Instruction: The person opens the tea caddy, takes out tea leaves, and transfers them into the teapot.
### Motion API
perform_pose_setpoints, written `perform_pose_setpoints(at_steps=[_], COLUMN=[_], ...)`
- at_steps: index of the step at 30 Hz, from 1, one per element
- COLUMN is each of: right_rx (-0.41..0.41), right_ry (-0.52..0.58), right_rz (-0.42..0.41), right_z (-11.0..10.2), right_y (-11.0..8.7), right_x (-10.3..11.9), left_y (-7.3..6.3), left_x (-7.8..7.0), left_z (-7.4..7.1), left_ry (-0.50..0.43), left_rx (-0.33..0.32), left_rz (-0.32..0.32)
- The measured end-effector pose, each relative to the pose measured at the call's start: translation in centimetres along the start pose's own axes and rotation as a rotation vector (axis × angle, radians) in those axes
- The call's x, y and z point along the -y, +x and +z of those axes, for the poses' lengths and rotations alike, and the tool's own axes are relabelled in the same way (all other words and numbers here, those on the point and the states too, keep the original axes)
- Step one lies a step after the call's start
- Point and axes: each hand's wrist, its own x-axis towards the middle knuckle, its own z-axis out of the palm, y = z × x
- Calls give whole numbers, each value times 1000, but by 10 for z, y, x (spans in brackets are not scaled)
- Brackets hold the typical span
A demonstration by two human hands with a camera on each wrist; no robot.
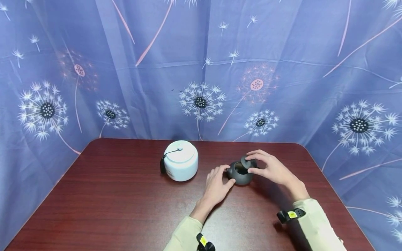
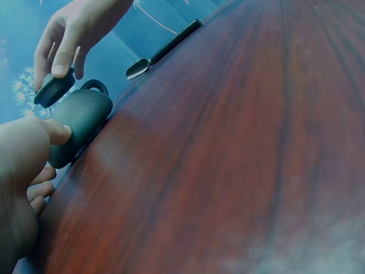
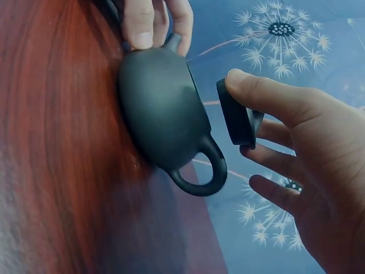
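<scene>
A dark teapot (image 1: 242,179) stands uncovered on the table, its round mouth facing up. My left hand (image 1: 216,184) holds it from the spout side, thumb against the near wall and fingers farther round. Just above the opening, toward the handle side, my right hand (image 1: 274,169) pinches the teapot's dark lid (image 3: 235,117) by its edge, the lid tilted. In the right wrist view there is a gap between the lid and the rim. The loop handle (image 3: 214,177) points toward the right hand.
A white lidded jar (image 1: 181,164) with a dark tassel stands left of the teapot. A small dark-handled scoop (image 2: 162,50) lies on the table, seen in the left wrist view. Behind the reddish-brown table (image 1: 103,195) hangs a blue dandelion-print curtain (image 1: 157,87).
</scene>
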Motion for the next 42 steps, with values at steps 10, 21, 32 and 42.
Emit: perform_pose_setpoints(at_steps=[10, 21, 32, 42], right_rx=[-10, -32, -15, -14], right_ry=[-15, -44, -68, -72], right_rz=[12, 49, 116, 142], right_z=[-5, -7, -9, -8], right_y=[1, 1, -5, -6], right_x=[-14, -37, -54, -70], left_y=[0, 0, -4, -2], left_x=[0, 0, 1, -1], left_z=[-2, -1, -2, -2], left_ry=[11, 10, 3, 18], left_rx=[-6, -13, -10, -25], left_rz=[6, 6, -5, 13])
